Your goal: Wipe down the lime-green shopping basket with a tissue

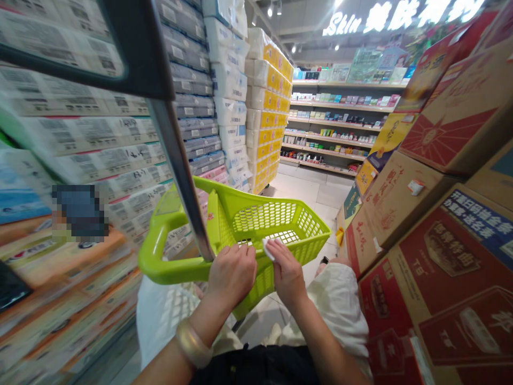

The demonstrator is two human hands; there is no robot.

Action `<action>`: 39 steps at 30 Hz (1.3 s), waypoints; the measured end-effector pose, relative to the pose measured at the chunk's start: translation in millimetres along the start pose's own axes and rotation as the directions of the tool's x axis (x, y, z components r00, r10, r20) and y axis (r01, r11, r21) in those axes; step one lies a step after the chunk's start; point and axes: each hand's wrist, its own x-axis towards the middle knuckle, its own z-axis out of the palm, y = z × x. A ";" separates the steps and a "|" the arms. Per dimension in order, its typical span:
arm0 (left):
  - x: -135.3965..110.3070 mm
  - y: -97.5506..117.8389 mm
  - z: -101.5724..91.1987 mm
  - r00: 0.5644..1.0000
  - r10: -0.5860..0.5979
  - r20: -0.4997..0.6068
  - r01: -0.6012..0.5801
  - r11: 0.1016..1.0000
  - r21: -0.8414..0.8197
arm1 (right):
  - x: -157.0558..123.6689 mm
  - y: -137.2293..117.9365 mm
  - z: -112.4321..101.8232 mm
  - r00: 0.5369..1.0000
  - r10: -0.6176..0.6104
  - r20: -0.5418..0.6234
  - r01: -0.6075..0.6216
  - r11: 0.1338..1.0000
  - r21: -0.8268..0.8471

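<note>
A lime-green shopping basket [224,192] with lattice walls stands before me, and a metal pull rod [180,171] with a dark handle [154,59] rises from its left end. My left hand [232,272], a gold bangle [192,342] on its wrist, is curled over the near rim. Just to its right, my right hand [286,270] presses a small white cloth or tissue [267,248] against the same rim. The basket's floor shows through the lattice. Fingertips of the left hand are partly hidden behind the rim.
Stacked tissue packs [266,115] line the left side. Cardboard cartons [417,192] are piled closely on the right. Shelves of small goods [336,101] stand across the back, beyond a tiled floor [308,184]. A blurred-out phone-like object [80,211] lies on packs at left.
</note>
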 end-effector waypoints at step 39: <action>13.1 9.0 34.8 0.993 0.005 0.121 0.011 0.991 -0.134 | -12.8 32.8 -7.3 0.983 0.161 -0.092 -0.174 0.972 -0.159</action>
